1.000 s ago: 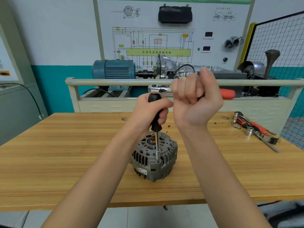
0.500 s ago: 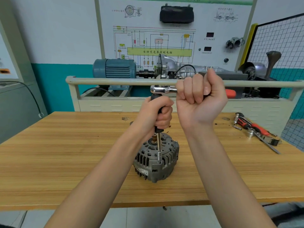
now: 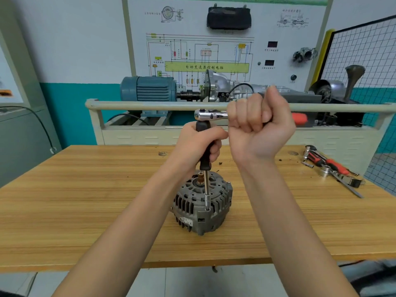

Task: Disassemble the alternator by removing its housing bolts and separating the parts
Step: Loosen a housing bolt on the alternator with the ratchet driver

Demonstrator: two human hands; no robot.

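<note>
A grey alternator (image 3: pixel 202 205) stands on the wooden table (image 3: pixel 85 200), its finned housing facing up. A long socket extension (image 3: pixel 206 194) rises upright from a housing bolt at the near rim. My left hand (image 3: pixel 198 144) grips the extension's black handle just above the alternator. A chrome ratchet (image 3: pixel 209 115) with a red handle end (image 3: pixel 300 118) sits across the top of that handle. My right hand (image 3: pixel 259 127) is fisted around the ratchet's handle, palm towards me.
Red-handled pliers, a loose socket and other tools (image 3: pixel 331 168) lie at the table's right. Behind the table a rail (image 3: pixel 150 105) fronts a blue motor (image 3: pixel 147 88) and gearbox rig. A wire mesh panel (image 3: pixel 362 52) stands at far right.
My right hand has swung the ratchet handle rightwards and a little back, so less of the red end shows. The left hand has kept its grip on the extension handle.
</note>
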